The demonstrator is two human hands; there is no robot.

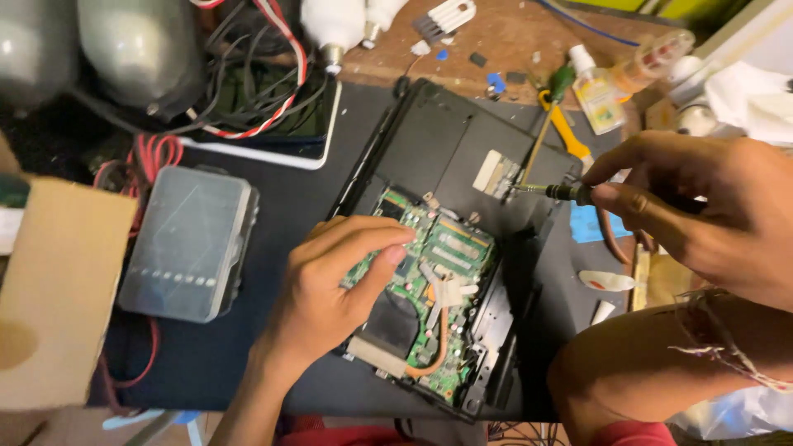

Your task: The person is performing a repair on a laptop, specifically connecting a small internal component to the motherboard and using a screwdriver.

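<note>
An opened black laptop chassis (450, 140) lies on a dark mat, its green circuit board (446, 256) with a copper heat pipe (442, 343) and black fan exposed. My left hand (334, 285) rests on the board's left part, fingers pressing on the green board beside the fan. My right hand (702, 211) grips a screwdriver (549, 192) whose tip points left at a small metal bracket (498, 173) on the chassis.
A clear plastic parts box (190, 244) sits left of the laptop, a cardboard piece (54, 297) further left. Red and black cables (248, 91) and a tablet lie behind. A yellow-handled tool (566, 132), small bottles (595, 91) and my knee (636, 380) are on the right.
</note>
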